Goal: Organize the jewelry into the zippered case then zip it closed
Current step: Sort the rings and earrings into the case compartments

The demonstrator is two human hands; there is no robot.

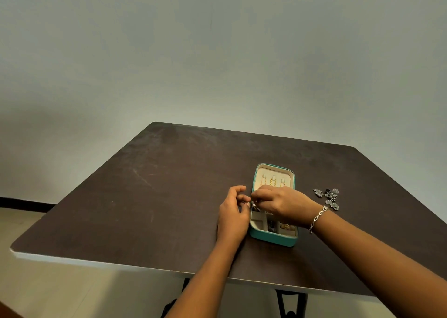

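Observation:
A teal zippered jewelry case [272,240] lies open on the dark table, its cream lid [260,174] tipped back with gold pieces hooked inside. Cream compartments in the base hold small items, among them a gold ring [285,226]. My right hand [280,203] reaches over the middle of the case, fingertips pinching a tiny piece that I cannot make out. Beside the case's left wall is my left hand [233,215], its fingers curled toward the right fingertips. A pile of silver jewelry [329,198] lies on the table right of the case.
The dark brown table [169,196] has a white front edge and stands before a plain grey wall. A silver bracelet [317,217] circles my right wrist. Black table legs show below the front edge.

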